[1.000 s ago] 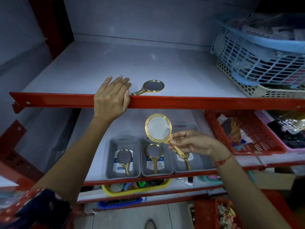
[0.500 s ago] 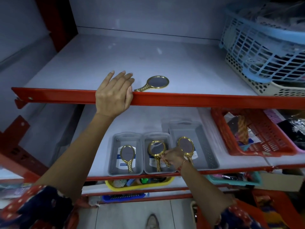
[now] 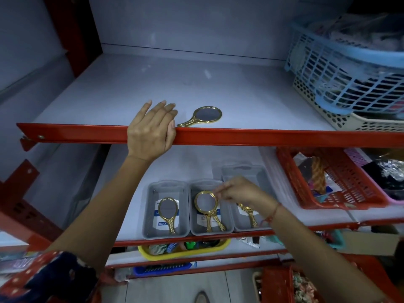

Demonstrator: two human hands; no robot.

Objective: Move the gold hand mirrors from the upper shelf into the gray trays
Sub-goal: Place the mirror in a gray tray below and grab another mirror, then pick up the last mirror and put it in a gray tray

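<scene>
The right hand (image 3: pixel 237 191) hovers, its grip loose and empty; just left, 2 stacked gold hand mirrors (image 3: pixel 207 206) could snag its fingers.

A shelving unit with red metal edges (image 3: pixel 240 137) and pale gray boards (image 3: pixel 131 84) fills the view, backed by a plain gray wall (image 3: pixel 185 25). A dark red upright (image 3: pixel 74 33) stands at the left rear corner. Below, light floor tiles (image 3: pixel 175 287) show (the lighting is dim and bluish).
</scene>
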